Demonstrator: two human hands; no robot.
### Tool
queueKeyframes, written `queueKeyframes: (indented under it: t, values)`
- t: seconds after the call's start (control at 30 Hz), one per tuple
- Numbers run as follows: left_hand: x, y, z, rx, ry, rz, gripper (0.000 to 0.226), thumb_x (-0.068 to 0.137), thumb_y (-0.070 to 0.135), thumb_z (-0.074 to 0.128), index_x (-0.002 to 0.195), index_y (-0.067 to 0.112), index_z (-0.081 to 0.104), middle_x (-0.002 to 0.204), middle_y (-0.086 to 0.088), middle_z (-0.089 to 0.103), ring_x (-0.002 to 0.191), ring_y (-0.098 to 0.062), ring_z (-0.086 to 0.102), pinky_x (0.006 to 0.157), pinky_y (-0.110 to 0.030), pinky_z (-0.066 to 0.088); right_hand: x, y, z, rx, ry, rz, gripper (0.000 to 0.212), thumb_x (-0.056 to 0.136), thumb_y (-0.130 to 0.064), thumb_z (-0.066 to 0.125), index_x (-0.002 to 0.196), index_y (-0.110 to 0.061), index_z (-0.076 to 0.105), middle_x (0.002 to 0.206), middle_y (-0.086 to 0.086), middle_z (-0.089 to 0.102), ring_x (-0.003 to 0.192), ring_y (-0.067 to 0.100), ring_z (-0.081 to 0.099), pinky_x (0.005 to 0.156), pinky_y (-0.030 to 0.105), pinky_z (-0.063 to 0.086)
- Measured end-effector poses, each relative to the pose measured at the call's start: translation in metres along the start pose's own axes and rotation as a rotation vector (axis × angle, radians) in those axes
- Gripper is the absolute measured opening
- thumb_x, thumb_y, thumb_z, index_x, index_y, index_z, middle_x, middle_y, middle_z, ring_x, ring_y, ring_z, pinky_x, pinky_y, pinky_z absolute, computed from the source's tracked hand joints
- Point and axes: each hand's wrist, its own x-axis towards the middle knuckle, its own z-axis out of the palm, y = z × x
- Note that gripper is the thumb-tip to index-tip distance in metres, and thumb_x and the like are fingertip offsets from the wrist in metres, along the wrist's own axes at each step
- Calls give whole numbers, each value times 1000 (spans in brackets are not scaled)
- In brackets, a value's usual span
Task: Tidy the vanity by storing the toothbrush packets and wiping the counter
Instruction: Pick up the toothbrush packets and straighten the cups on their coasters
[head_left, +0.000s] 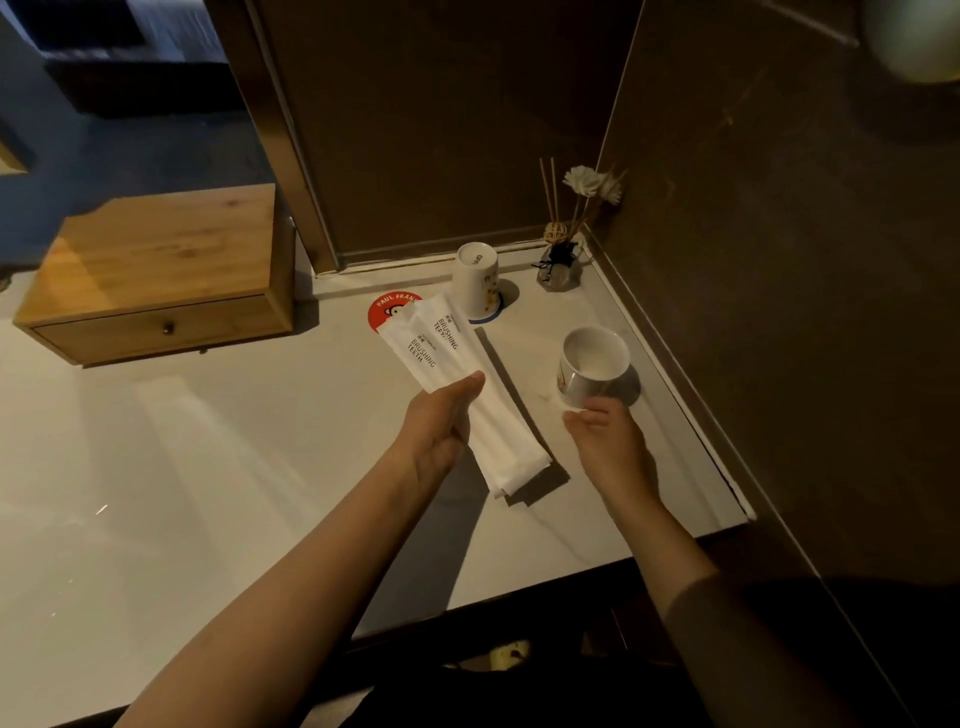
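Two long white toothbrush packets (441, 358), printed "BRUSHING TEETH", are held together above the pale counter (208, 467). My left hand (441, 431) grips them around their middle, thumb on top. The packets slant from the red coaster down toward the counter's front. My right hand (605, 436) hovers just in front of an upright white cup (595, 364), fingers apart, holding nothing; whether the fingertips touch the cup is unclear.
A wooden box with one drawer (156, 280) stands at the back left. A red round coaster (389, 312), an upside-down cup (477, 280) and a reed diffuser with a flower (561, 260) sit near the back corner. Dark walls close the right side.
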Motion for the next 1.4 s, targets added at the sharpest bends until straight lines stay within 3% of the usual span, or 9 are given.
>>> queueKeyframes:
  t: [0.17,0.37,0.57,0.8,0.93,1.07,1.13,1.23,1.4]
  values:
    - [2,0,2,19,30,7,51,83,1,63,129,15,46,121,-16,59,105,-36,61,86,-58,48,28,17,-2,-14,132,-78,67,75,-25,75,131,-9,41,131,11,55,122,29,51,101,42,45]
    - [6,-1,3,10,77,3,54,81,1,64,130,14,47,122,-17,60,104,-36,62,89,-60,49,54,21,2,-75,119,-141,97,62,-47,79,139,-16,28,137,11,47,124,28,48,97,45,49]
    - [10,5,11,15,95,49,48,81,-1,64,124,15,48,109,-15,61,96,-33,62,82,-57,49,64,18,1,-70,61,-172,86,59,-65,69,130,-29,35,129,3,54,116,23,54,90,45,54]
    - [17,7,16,-16,101,93,55,80,-3,64,129,15,47,114,-17,59,103,-35,60,93,-60,46,59,-25,4,161,-251,-185,70,80,-26,70,139,-23,33,139,4,47,124,27,48,99,45,44]
    - [20,10,18,-53,101,129,54,81,-3,63,128,17,45,116,-17,59,100,-35,62,84,-56,51,58,-41,12,216,-438,-245,64,83,-24,66,138,-26,33,131,-2,49,114,19,52,87,34,49]
    - [20,16,15,-159,129,155,43,82,-5,60,118,15,48,98,-14,60,87,-28,62,79,-51,50,62,-54,25,198,-464,-271,67,81,-34,67,138,-30,32,132,-4,50,113,20,55,88,39,53]
    - [19,21,13,-203,150,145,30,84,-6,59,108,11,54,85,-11,62,77,-25,63,71,-45,53,65,-60,33,203,-466,-277,61,83,-34,65,135,-29,34,126,-3,52,101,15,57,73,24,55]
    - [21,30,6,-241,196,117,38,82,-2,62,119,5,56,80,-10,66,68,-22,68,48,-34,55,71,-68,47,252,-504,-271,52,86,-33,60,132,-29,35,119,-3,52,85,4,56,52,8,48]
    - [21,51,-6,-285,226,167,43,83,2,63,124,12,53,98,-12,66,87,-29,66,62,-45,55,79,-94,70,469,-581,-137,38,84,-33,61,115,-41,41,127,5,52,106,24,58,84,43,56]
